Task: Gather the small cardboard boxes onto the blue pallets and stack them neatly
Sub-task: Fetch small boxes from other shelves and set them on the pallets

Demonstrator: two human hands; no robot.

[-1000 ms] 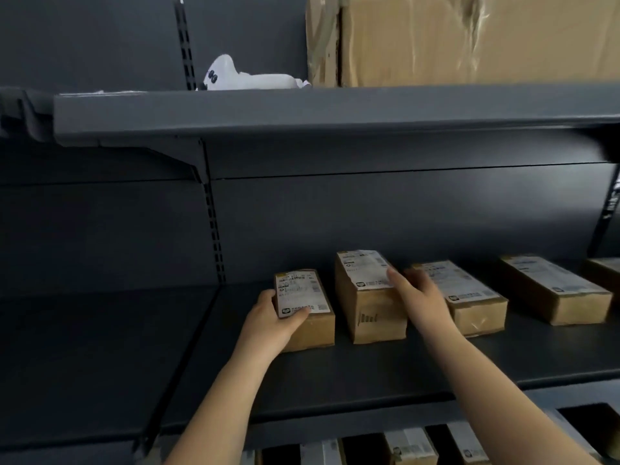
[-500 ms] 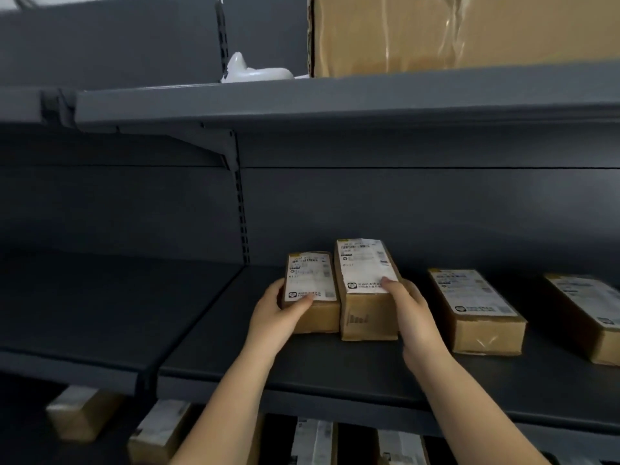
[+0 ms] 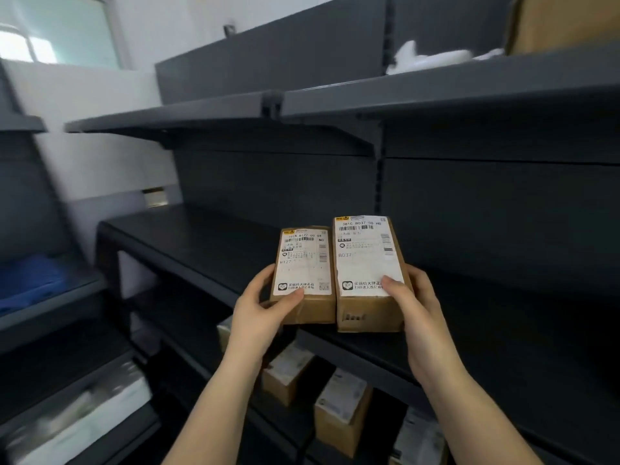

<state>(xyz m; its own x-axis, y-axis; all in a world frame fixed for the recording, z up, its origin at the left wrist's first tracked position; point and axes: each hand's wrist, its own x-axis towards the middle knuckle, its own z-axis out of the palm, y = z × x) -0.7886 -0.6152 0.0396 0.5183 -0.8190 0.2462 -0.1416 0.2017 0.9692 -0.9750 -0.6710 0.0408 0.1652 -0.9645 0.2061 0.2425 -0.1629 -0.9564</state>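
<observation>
Two small cardboard boxes with white shipping labels are pressed side by side in front of the dark shelf (image 3: 208, 243). My left hand (image 3: 258, 313) grips the smaller left box (image 3: 303, 266) at its near left corner, thumb on the label. My right hand (image 3: 419, 313) grips the taller right box (image 3: 367, 263) at its near right corner, thumb on top. Both boxes are at or just off the shelf's front edge. A blue pallet-like thing (image 3: 30, 280) shows blurred at the far left.
Several more labelled cardboard boxes (image 3: 342, 407) sit on the lower shelf under my hands. An upper shelf (image 3: 436, 92) carries a white object (image 3: 429, 57) and a large carton (image 3: 567, 21). Another rack stands at the left, with white packets (image 3: 77, 421) low down.
Both hands pushed the two boxes together, then drew them toward the shelf's front edge. My view has swung left, so the other boxes on this shelf are out of sight.
</observation>
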